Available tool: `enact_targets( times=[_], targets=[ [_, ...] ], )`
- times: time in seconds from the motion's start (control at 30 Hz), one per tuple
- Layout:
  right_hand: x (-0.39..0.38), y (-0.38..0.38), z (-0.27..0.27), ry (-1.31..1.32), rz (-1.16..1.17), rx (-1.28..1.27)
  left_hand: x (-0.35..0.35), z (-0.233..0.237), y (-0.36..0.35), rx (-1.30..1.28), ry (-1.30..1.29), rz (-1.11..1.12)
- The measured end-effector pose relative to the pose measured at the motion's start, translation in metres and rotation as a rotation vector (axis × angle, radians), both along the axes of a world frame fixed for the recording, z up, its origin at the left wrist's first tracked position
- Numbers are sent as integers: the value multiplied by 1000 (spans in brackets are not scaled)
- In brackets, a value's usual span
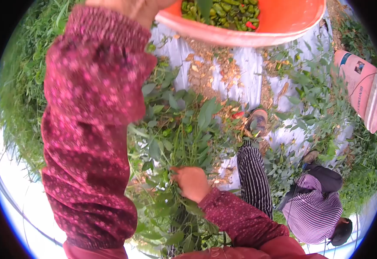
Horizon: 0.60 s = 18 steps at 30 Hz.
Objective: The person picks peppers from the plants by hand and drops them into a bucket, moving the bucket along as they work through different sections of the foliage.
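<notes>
My left hand (133, 8) is at the top edge beside the orange tub (240, 39); its fingers are cut off by the frame, and a maroon flowered sleeve covers the arm. Inside the tub lie many green peppers (223, 12) and a few red ones. Lower in the view, my right hand (193, 183) is closed among the stems of a leafy pepper plant (184, 142). Its fingertips are partly hidden by foliage. Green fruit (189, 128) shows among the leaves above this hand.
A pink bucket (356, 82) stands at the right. Another person (315, 207) in a striped top bends over the plants at lower right. A striped trouser leg (255, 177) and a shoe (257, 121) are near my right arm. Pale plastic sheeting (246, 73) covers the ground, scattered with dry leaves.
</notes>
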State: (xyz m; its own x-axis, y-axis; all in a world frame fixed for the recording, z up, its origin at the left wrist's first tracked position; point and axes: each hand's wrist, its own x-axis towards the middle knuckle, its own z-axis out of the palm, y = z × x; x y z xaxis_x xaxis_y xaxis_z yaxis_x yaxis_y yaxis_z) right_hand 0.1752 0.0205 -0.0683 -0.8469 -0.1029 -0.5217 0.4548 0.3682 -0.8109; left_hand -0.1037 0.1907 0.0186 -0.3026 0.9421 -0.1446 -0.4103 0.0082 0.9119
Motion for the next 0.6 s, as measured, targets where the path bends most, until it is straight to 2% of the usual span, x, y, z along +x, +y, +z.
enact_targets(
  times=[0.07,0.23,0.6],
  targets=[
    [1,0,0,59,38,14,5,-6,-15,-39,0,20],
    [-1,-4,-1,-32,35,-2,7,-10,-38,-73,35,63],
    [-4,0,2,-49,47,-9,15,-23,-51,-60,98,132]
  ],
)
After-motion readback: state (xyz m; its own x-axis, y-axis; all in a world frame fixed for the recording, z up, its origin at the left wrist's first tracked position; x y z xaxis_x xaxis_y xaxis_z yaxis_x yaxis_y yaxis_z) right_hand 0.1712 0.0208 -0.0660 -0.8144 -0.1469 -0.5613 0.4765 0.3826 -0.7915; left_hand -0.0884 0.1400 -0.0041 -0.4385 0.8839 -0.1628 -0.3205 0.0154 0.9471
